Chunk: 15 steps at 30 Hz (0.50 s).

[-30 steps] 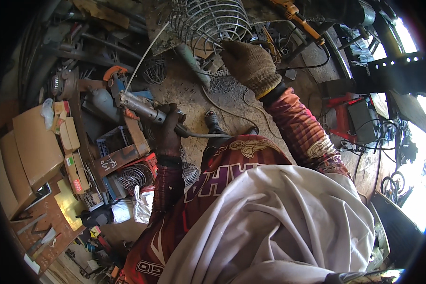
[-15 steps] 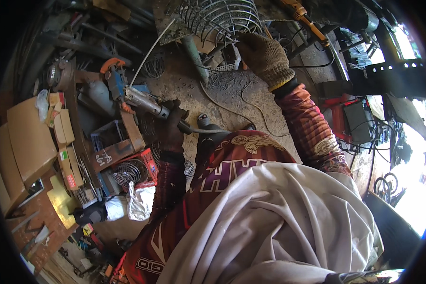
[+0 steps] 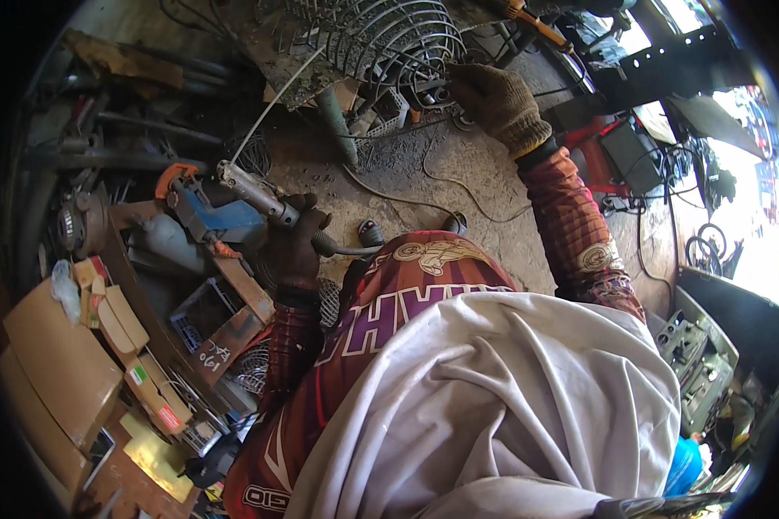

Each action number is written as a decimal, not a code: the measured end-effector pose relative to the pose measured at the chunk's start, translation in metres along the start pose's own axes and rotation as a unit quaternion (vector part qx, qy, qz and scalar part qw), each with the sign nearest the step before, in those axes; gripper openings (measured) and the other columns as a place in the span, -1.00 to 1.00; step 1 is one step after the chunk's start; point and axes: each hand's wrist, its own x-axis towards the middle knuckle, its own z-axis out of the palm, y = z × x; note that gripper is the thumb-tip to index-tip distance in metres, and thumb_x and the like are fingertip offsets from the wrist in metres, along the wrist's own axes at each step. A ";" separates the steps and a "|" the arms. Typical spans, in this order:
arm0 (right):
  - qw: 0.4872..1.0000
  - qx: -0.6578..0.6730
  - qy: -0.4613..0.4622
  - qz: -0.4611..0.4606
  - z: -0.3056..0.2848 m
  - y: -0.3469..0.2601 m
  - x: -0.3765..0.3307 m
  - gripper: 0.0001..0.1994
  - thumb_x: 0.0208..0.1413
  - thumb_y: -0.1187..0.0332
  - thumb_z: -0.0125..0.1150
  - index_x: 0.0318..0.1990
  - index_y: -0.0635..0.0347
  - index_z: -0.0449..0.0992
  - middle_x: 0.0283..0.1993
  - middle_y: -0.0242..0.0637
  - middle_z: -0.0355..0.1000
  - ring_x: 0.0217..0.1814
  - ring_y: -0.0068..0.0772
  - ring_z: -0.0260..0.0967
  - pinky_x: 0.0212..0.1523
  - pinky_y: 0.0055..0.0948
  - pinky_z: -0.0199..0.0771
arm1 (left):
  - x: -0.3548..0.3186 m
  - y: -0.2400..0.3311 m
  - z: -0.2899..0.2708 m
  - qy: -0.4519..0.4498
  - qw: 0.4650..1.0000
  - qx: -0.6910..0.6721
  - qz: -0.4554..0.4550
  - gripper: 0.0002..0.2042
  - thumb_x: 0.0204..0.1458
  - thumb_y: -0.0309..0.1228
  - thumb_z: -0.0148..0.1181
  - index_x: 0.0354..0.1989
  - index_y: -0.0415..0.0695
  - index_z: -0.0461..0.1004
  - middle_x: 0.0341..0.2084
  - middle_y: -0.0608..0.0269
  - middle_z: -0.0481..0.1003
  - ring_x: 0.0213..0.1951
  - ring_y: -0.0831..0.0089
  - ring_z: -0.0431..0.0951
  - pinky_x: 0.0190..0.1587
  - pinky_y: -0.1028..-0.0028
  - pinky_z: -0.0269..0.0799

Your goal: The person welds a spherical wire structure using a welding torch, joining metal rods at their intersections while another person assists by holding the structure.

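My left hand (image 3: 296, 246), in a dark glove, is closed round a welding electrode holder (image 3: 258, 195). A long thin welding rod (image 3: 277, 104) slants up from its jaw, and the tip appears close to the left side of a round wire cage (image 3: 381, 43). From the holder's rear, a thick cable (image 3: 352, 250) runs toward my body. My right hand (image 3: 498, 104), in a brown knitted glove, has its fingers bent at the cage's near right rim and grips it there. Those fingertips are partly hidden. The cage, made of curved metal rods, lies on a dirty metal worktable (image 3: 264, 43).
A green pipe (image 3: 334, 125) and a plastic basket (image 3: 383, 123) are below the table edge. Cables cross the floor (image 3: 389, 190). On the left stand a blue tool with an orange part (image 3: 208, 214), a grey cylinder (image 3: 160, 238) and cardboard boxes (image 3: 61, 355). An orange power tool (image 3: 541, 28) lies upper right.
The whole view has shifted and turned. The rod's tip now appears nearer the wire cage. Both hands keep their hold.
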 end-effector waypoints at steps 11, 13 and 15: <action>0.997 -0.071 0.012 -0.007 0.000 -0.001 0.002 -0.63 0.23 0.06 0.22 0.02 0.09 0.62 -0.19 -0.17 0.63 -0.14 -0.18 0.62 -0.11 -0.31 0.59 | 0.009 0.006 -0.002 -0.016 1.000 0.006 -0.008 -0.62 -0.09 -0.51 0.32 -0.06 -0.26 0.40 -0.19 0.13 0.52 -0.24 0.27 0.61 -0.21 0.35 0.58; 0.997 -0.080 0.011 -0.006 0.001 -0.003 0.002 -0.66 0.22 0.14 0.26 0.03 0.12 0.61 -0.18 -0.16 0.63 -0.14 -0.25 0.63 -0.11 -0.34 0.60 | 0.006 0.002 0.001 -0.011 1.000 0.008 -0.014 -0.62 -0.09 -0.52 0.31 -0.05 -0.26 0.40 -0.19 0.12 0.53 -0.26 0.27 0.62 -0.21 0.34 0.58; 0.997 -0.072 0.005 -0.002 0.002 -0.003 0.002 -0.67 0.22 0.17 0.28 0.04 0.15 0.61 -0.18 -0.15 0.63 -0.14 -0.29 0.63 -0.11 -0.35 0.60 | 0.000 0.000 0.008 0.005 1.000 0.001 -0.003 -0.63 -0.08 -0.53 0.30 -0.06 -0.26 0.40 -0.19 0.11 0.53 -0.27 0.27 0.62 -0.22 0.34 0.59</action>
